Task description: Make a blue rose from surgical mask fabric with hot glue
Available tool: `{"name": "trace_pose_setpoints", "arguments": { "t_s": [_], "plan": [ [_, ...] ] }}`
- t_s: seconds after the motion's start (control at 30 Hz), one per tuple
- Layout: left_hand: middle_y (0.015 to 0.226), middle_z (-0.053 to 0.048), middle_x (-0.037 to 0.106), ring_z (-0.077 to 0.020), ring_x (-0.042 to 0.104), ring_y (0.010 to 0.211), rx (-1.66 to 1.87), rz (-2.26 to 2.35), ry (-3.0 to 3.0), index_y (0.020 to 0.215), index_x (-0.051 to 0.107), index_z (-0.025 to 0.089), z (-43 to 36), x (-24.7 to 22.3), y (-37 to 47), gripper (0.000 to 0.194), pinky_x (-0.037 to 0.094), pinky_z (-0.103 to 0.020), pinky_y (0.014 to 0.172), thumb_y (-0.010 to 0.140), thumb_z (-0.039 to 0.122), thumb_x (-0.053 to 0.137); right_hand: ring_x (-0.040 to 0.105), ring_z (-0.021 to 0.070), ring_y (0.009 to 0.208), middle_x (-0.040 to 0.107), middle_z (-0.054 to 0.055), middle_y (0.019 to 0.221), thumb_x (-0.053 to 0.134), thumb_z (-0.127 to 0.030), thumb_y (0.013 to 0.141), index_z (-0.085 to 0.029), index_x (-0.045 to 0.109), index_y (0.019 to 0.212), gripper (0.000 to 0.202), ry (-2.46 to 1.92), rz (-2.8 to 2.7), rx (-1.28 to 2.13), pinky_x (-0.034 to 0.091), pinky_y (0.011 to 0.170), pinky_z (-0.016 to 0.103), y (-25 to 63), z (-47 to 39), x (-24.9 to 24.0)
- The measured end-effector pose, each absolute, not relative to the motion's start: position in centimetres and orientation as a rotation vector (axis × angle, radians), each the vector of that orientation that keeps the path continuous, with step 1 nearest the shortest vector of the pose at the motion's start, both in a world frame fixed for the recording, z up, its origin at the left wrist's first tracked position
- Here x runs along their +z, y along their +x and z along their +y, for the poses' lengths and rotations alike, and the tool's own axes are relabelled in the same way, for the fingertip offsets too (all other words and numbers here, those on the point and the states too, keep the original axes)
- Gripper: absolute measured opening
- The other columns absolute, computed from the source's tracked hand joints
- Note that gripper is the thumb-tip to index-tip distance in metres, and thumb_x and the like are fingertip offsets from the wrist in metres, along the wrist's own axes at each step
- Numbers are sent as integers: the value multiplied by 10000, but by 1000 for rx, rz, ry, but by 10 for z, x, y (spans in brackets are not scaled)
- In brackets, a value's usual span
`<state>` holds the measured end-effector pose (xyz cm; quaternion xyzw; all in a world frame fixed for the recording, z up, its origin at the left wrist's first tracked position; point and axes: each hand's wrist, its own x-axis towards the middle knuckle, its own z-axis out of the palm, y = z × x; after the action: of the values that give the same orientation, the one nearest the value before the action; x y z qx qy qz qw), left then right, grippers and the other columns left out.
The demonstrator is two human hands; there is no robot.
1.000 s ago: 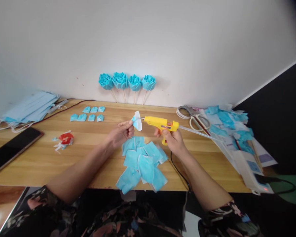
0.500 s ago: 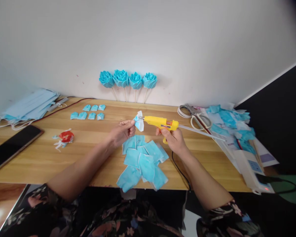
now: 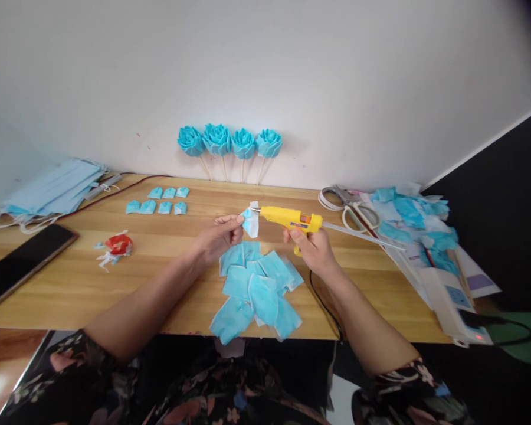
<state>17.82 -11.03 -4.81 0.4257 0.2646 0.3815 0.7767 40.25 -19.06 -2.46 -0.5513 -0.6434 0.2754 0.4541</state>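
Between thumb and fingers, my left hand point(image 3: 223, 236) pinches a small blue and white fabric piece point(image 3: 251, 222). My right hand point(image 3: 312, 247) is wrapped round the handle of a yellow glue gun point(image 3: 289, 218), whose metal nozzle points left and meets the upper part of the piece. A clear glue stick point(image 3: 363, 234) sticks out of the gun's back. Below both hands lies a loose pile of blue fabric squares point(image 3: 263, 295). Several small folded blue petals point(image 3: 147, 206) sit in two rows to the left.
Several blue flowers point(image 3: 216, 140) on sticks lean against the wall. Face masks point(image 3: 62, 186), a phone point(image 3: 26, 265) and a red scrap point(image 3: 119, 244) lie left. Scissors point(image 3: 358, 217), fabric scraps point(image 3: 407, 212) and a power strip point(image 3: 454, 307) are right; the gun's cord point(image 3: 326, 304) crosses the front edge.
The glue gun and my right hand have shifted very slightly right. The piece in my left hand has barely moved, and the nozzle is still at it.
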Motion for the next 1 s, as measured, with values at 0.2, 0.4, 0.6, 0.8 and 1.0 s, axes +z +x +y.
{"name": "trace_pose_setpoints", "arguments": {
  "t_s": [0.2,0.4,0.6,0.8,1.0],
  "plan": [
    [491,24,474,-76,429,472,829,585,916,588,572,136,-111,-45,178,410,326,-215,479,701,406,859,609,177,632,663,45,675,493,-648,889,-205,635,656,520,-1392,-1580,637,490,621,297,403,-192,-27],
    [482,22,498,-77,442,465,866,611,868,601,579,137,-111,-43,178,351,331,-210,474,729,338,838,681,227,846,741,74,926,477,-601,922,-233,749,847,464,-1391,-1612,582,534,850,371,405,-193,-27],
    [495,22,493,-67,451,477,924,627,807,562,536,137,-108,-41,177,383,349,-195,480,749,304,826,691,220,830,758,77,891,490,-664,909,-215,732,866,513,-1276,-1482,695,554,769,342,406,-191,-26],
    [514,37,462,-58,414,471,975,578,786,586,510,142,-106,-40,175,402,331,-183,460,744,319,836,705,218,847,752,76,857,503,-636,923,-197,714,785,506,-1184,-1571,750,561,787,338,401,-191,-25],
    [516,41,453,-54,408,471,969,581,778,590,504,143,-106,-38,175,397,333,-174,460,785,306,808,698,206,802,747,69,830,508,-624,927,-195,709,767,500,-1211,-1595,729,551,762,331,399,-190,-30]
  ]
}}
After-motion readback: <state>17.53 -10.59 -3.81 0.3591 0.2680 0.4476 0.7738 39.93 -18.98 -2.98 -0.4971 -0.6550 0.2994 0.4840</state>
